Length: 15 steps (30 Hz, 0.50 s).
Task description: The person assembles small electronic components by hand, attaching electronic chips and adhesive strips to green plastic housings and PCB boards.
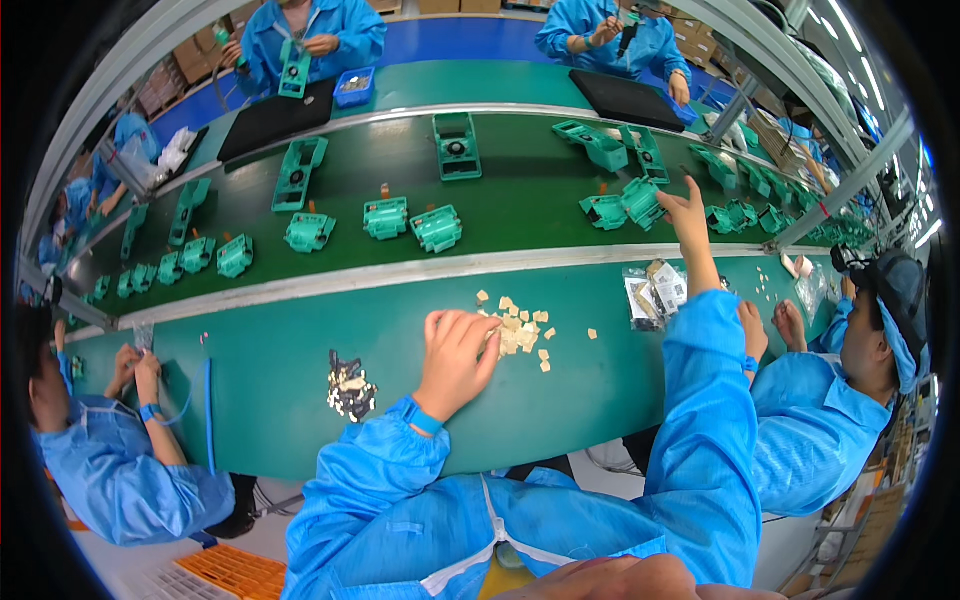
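Note:
My right hand point(686, 215) stretches over the belt with the index finger raised and the thumb apart from it. Its fingertips are at the right edge of a green plastic housing point(640, 202); whether they touch it I cannot tell. Another green housing point(603, 211) lies just left of that one. On the near bench my left hand point(456, 362) is at the left edge of a pile of small beige pieces point(518, 335). Its fingers are curled and close together, and anything between their tips is hidden.
Several green housings point(388, 218) line the dark green belt point(520, 225), behind a pale rail point(400, 272). Small black and white parts point(350, 388) lie left of my left hand. Plastic bags point(655, 295) rest beside my right sleeve. Co-workers sit at both sides and opposite.

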Each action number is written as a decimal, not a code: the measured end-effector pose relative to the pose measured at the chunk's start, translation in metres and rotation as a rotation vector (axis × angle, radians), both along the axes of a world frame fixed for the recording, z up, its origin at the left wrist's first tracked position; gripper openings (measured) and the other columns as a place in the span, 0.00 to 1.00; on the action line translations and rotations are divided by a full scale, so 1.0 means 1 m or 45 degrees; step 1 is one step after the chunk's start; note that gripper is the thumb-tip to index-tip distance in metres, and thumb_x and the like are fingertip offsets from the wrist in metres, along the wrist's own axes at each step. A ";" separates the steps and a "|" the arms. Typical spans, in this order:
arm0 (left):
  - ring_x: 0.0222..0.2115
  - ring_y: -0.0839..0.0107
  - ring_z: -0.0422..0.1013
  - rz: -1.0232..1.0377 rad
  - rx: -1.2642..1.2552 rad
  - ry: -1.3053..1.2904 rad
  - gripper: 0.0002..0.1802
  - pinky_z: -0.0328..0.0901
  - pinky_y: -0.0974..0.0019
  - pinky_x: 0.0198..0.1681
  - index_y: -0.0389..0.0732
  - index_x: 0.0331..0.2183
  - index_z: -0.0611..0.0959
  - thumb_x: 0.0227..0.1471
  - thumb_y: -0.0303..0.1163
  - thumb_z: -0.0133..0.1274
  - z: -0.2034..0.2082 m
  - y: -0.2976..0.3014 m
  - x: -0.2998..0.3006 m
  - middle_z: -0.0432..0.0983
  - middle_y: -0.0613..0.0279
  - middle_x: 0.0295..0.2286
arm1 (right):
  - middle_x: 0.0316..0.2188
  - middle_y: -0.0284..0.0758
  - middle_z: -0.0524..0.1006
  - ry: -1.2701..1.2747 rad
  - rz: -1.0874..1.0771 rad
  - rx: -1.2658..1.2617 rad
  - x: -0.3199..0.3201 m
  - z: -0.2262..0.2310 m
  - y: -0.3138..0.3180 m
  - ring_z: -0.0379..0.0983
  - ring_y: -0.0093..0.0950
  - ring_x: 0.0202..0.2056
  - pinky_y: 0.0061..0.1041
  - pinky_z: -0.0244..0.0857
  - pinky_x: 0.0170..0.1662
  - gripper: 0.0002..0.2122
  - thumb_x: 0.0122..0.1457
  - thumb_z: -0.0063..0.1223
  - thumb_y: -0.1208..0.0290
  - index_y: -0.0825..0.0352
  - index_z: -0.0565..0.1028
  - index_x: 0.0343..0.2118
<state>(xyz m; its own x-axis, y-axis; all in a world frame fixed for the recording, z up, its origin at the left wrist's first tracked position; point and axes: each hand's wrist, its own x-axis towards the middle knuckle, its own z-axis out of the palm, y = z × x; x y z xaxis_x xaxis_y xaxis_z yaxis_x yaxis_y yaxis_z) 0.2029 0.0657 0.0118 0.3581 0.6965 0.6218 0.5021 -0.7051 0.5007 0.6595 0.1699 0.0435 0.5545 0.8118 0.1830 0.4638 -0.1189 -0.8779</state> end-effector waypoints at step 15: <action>0.41 0.59 0.74 -0.009 -0.241 -0.356 0.13 0.67 0.59 0.47 0.37 0.41 0.83 0.50 0.22 0.60 0.029 -0.042 -0.024 0.81 0.57 0.37 | 0.54 0.44 0.77 -0.370 1.576 -0.377 -0.240 0.033 -0.141 0.73 0.34 0.56 0.33 0.68 0.55 0.41 0.55 0.67 0.70 0.64 0.57 0.69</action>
